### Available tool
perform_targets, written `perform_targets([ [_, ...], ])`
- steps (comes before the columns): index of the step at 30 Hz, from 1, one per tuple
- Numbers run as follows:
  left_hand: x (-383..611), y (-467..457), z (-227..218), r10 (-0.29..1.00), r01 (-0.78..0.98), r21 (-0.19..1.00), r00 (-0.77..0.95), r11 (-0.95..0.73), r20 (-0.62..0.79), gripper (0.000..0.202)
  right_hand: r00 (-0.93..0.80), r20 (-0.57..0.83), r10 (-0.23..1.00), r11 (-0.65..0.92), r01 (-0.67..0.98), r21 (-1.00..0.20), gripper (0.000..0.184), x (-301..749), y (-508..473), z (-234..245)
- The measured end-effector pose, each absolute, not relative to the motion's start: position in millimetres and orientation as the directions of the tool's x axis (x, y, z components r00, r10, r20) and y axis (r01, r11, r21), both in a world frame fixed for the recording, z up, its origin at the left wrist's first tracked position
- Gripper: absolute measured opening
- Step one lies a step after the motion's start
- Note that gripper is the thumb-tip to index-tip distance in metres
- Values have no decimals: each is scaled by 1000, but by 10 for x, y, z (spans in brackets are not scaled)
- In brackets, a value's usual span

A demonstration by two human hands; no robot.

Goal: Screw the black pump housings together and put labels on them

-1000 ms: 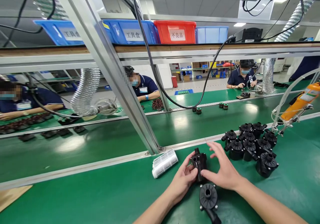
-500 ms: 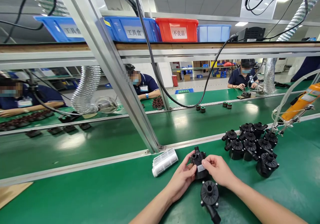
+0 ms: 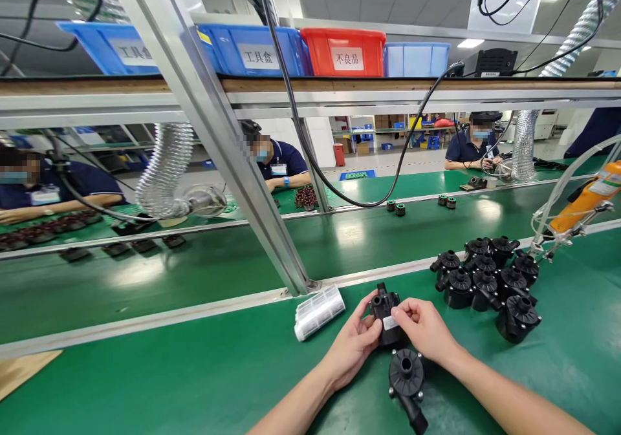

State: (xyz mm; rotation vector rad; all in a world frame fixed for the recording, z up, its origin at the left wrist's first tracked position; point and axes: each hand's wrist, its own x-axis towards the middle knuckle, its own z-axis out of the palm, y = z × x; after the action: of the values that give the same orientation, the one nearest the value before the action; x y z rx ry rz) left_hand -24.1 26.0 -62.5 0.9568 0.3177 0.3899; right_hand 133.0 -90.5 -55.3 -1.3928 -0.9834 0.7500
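Note:
My left hand [image 3: 350,344] grips a black pump housing [image 3: 383,309] from its left side, fingers curled round it. My right hand [image 3: 423,328] pinches a small white label [image 3: 390,322] against the housing's front face. Both hands rest low over the green table mat [image 3: 204,377]. A second black pump housing [image 3: 406,377] lies on the mat just below them, its round port facing up and its nozzle pointing toward me.
A white roll of labels [image 3: 319,312] lies left of my hands. Several black pump housings [image 3: 490,276] are clustered to the right, beside an orange tool [image 3: 585,202] on a wire stand. A slanted aluminium post [image 3: 242,163] rises ahead. A conveyor belt [image 3: 194,267] carries small parts; other people sit beyond.
My right hand, spread open over the housing a second ago, has closed to a pinch with the white label on the housing's front. Small parts on the conveyor have drifted right.

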Motion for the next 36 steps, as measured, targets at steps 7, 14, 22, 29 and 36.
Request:
perform_targets([
  [7, -242, 252, -611, 462, -170, 844, 881, 509, -101, 86, 432, 123, 893, 70, 138, -988, 50, 1325, -915, -569],
  [14, -236, 221, -559, 465, -172, 842, 879, 511, -102, 84, 432, 131, 892, 55, 184, -981, 44, 1341, -933, -516],
  [22, -226, 240, -585, 454, -180, 839, 886, 513, -88, 88, 465, 204, 861, 61, 305, -950, 31, 1335, -955, -487],
  [29, -240, 266, -606, 448, -171, 838, 889, 518, -95, 88, 464, 296, 835, 86, 422, -903, 25, 1333, -965, -516],
  [36, -262, 269, -625, 488, -208, 833, 869, 513, -84, 85, 489, 218, 845, -24, 443, -896, 57, 1429, -935, -625],
])
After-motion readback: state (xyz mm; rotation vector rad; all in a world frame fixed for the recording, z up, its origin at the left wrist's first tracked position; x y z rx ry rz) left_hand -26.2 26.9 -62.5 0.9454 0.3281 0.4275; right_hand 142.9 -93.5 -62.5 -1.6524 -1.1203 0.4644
